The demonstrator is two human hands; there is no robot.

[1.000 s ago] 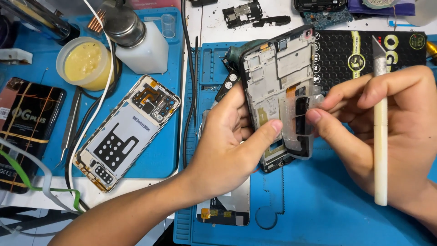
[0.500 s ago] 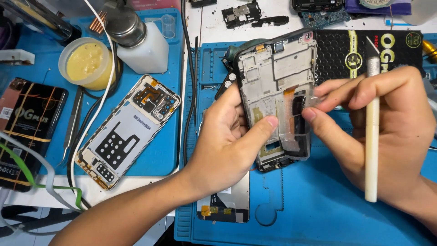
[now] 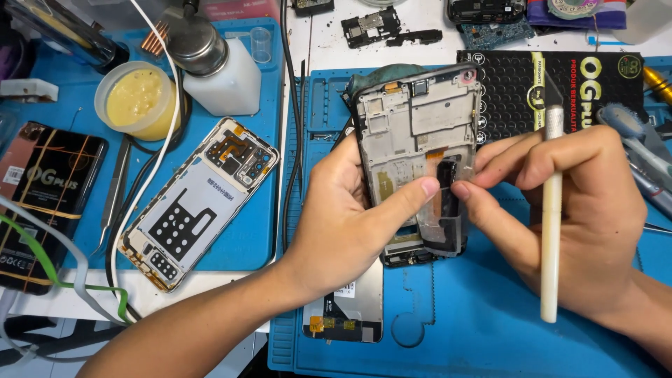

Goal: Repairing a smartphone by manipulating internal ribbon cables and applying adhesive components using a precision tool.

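My left hand (image 3: pixel 346 224) grips an opened phone frame (image 3: pixel 413 119), holding it upright over the blue mat, thumb pressed on its middle. My right hand (image 3: pixel 567 210) holds a white craft knife (image 3: pixel 551 231) tucked between its fingers, blade end pointing up. Its thumb and forefinger pinch at a small strip by the dark cut-out (image 3: pixel 448 203) in the frame, right beside my left thumb tip.
A second phone housing (image 3: pixel 199 203) lies on the left blue mat. A yellow paste tub (image 3: pixel 136 101), a white dispenser bottle (image 3: pixel 220 70), tweezers (image 3: pixel 115 185), a black box (image 3: pixel 42 203), cables and a flat panel (image 3: pixel 350 308) surround the blue work mat (image 3: pixel 455 329).
The frame and both hands have stayed nearly in place. My right hand has tilted slightly, bringing the knife more upright while its fingertips stay pinched at the frame's middle.
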